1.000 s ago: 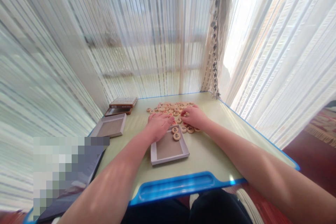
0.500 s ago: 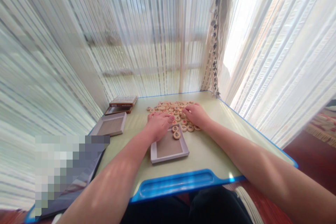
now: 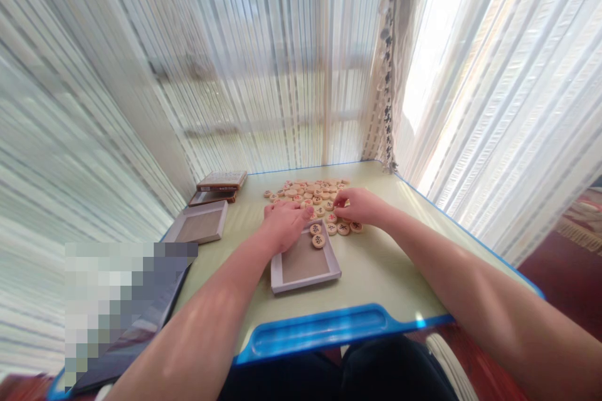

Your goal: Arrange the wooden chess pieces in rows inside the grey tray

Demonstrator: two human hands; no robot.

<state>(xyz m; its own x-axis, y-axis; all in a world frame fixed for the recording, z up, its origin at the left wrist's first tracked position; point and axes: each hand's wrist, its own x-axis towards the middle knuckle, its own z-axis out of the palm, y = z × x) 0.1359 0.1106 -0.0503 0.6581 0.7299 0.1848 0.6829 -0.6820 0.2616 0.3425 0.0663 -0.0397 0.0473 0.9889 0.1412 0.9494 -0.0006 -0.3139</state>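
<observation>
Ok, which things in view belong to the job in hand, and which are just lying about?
In use, it seems:
discs, by the right hand
near tray, by the left hand

Lying about, untouched:
far tray
brown boxes

The head view looks forward and down across the table [image 3: 376,276].

Between the left hand [image 3: 285,225] and the right hand [image 3: 360,205], the round pieces [image 3: 320,210] are pale tan, some marked with red characters, others black. Just below the left hand, the near tray [image 3: 308,285] has whitish walls and a grey-brown floor; farther left of that hand, the second tray [image 3: 203,223] matches. Beneath both hands the tabletop [image 3: 399,276] is pale yellow-green, edged bright blue. Beyond them, the whitish curtain [image 3: 254,44] carries fine vertical grey stripes.
</observation>
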